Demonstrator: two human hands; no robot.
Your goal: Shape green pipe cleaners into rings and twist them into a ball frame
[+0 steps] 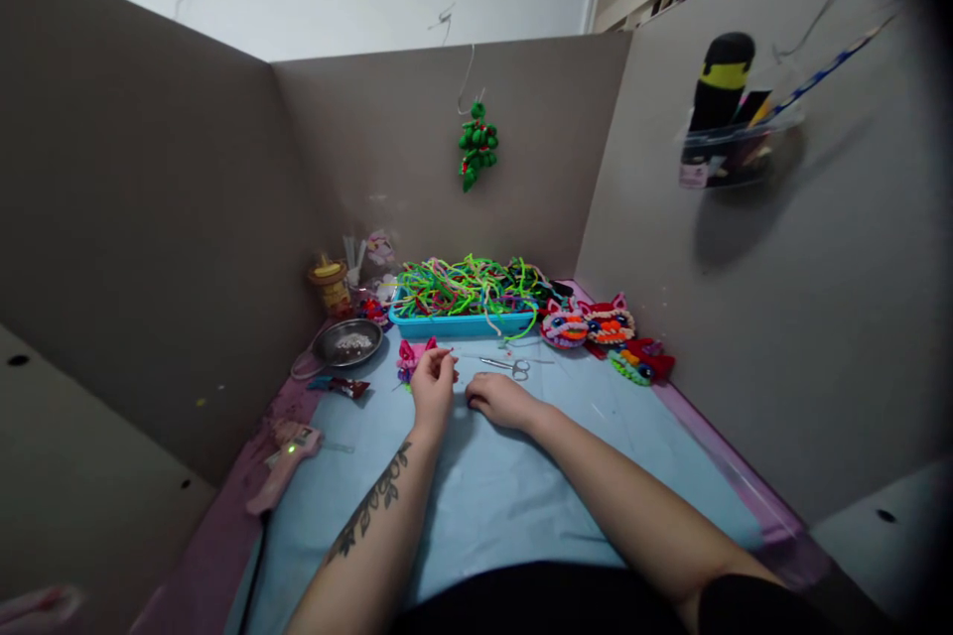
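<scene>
Over the middle of the blue table cover (521, 506), my left hand (433, 385) is closed with thumb and fingertips pinched together; whatever lies in the pinch is too small to make out. Just beyond it is a pink and purple fuzzy piece (411, 359), partly covered by the hand; whether they touch I cannot tell. To the right, my right hand (500, 399) rests low over the cover with its fingers curled inward, and their tips are hidden. Small silver scissors (510, 367) lie just past my right hand.
At the back stands a blue tray (462, 325) heaped with colourful fuzzy strips (469, 286). Colourful fuzzy animal faces (607, 322) sit to its right. On the left are a metal bowl (348, 344) and a pink glue gun (287, 466). Grey partitions (372, 149) enclose the table.
</scene>
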